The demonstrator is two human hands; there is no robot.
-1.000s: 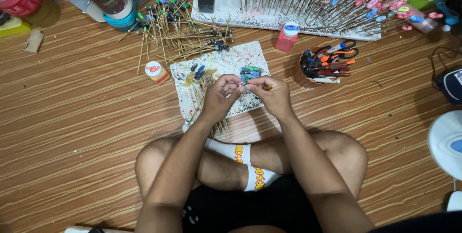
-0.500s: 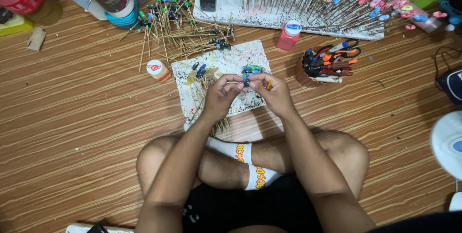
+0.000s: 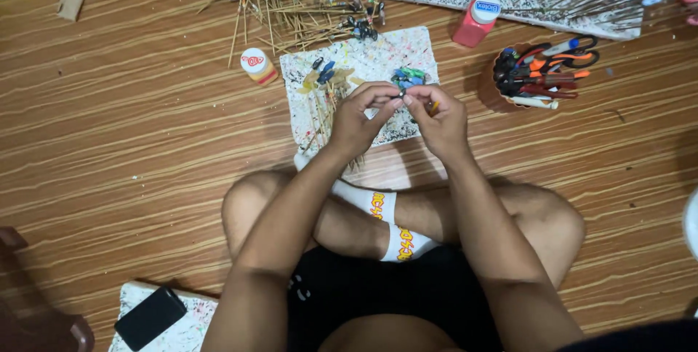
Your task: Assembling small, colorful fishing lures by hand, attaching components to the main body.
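I see left hand (image 3: 358, 113) and right hand (image 3: 436, 116) meeting fingertip to fingertip, pinched on a small dark piece (image 3: 400, 94) | held just above the paint-spattered board (image 3: 378, 54), probably to catch drips | wooden sticks (image 3: 291, 17) nearby.

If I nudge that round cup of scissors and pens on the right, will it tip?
The brown round cup crammed with scissors and pens looks top-heavy, so a high push could tip it. A low push would probably slide it across the smooth wooden floor.
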